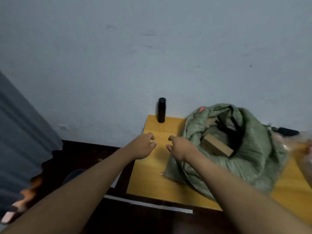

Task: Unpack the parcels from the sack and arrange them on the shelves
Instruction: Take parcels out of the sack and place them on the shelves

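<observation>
Sack (236,149) open, brown parcel (217,147) inside; no legible writing.

A single head-worn camera looks forward and steeply down along both outstretched forearms. It faces a pale wall (152,56) at the far side, with a yellow cardboard sheet (152,174) on the dark floor (84,154) near and right.
</observation>
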